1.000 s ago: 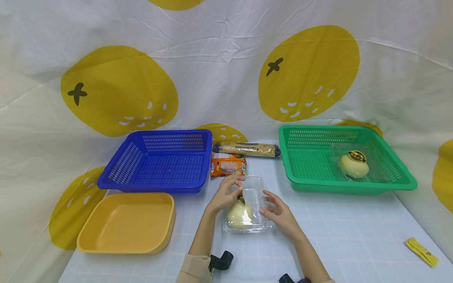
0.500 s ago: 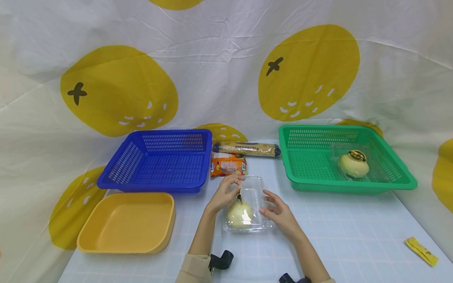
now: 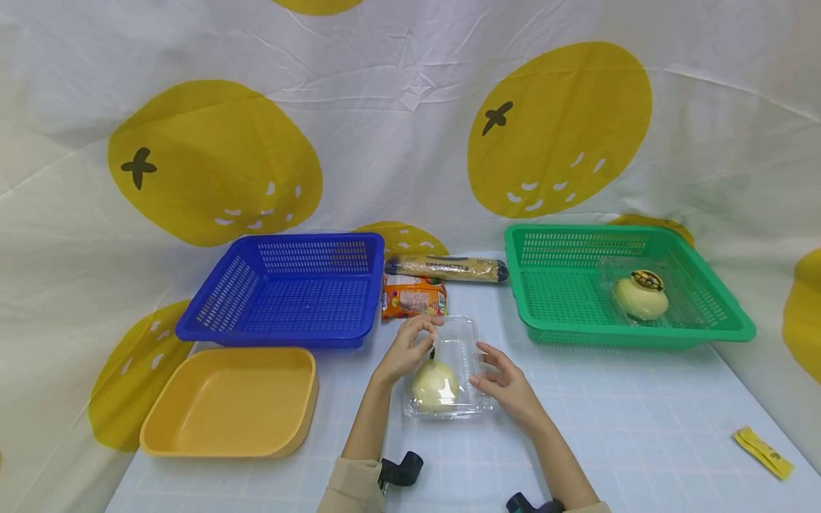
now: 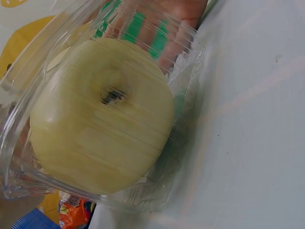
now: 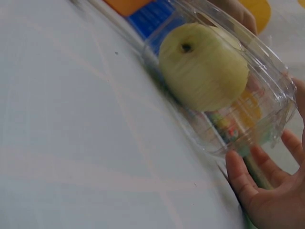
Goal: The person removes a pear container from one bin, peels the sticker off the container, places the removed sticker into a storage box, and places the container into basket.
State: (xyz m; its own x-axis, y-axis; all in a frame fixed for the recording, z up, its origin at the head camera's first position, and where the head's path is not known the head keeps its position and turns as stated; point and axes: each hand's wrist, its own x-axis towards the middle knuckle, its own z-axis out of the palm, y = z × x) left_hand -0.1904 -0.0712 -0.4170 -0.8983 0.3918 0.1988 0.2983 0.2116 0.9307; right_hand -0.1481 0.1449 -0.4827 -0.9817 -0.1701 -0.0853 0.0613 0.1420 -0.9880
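A clear plastic clamshell box [image 3: 467, 407] sits on the table with a pale yellow pear [image 3: 436, 390] inside. Above the pear, my left hand [image 3: 404, 350] pinches a small label [image 3: 432, 352] between thumb and index finger; only its thin dark edge shows. Whether the label touches the lid I cannot tell. My right hand [image 3: 509, 388] rests loosely against the right side of the box, fingers spread. Both wrist views show the pear [image 4: 100, 129] through the plastic, and the right wrist view has the right hand [image 5: 274, 195] at the box's edge.
A blue basket [image 3: 276, 340] and a yellow tub [image 3: 224, 449] stand left. Behind the box lie an orange packet [image 3: 410, 298] and a spaghetti pack [image 3: 449, 268]. The green basket [image 3: 603, 335] at right holds another boxed pear [image 3: 641, 298] with a label. A yellow strip [image 3: 763, 452] lies far right.
The label in my left hand has turned from showing part of its printed face to a thin dark edge. Both hands and the box have stayed nearly still.
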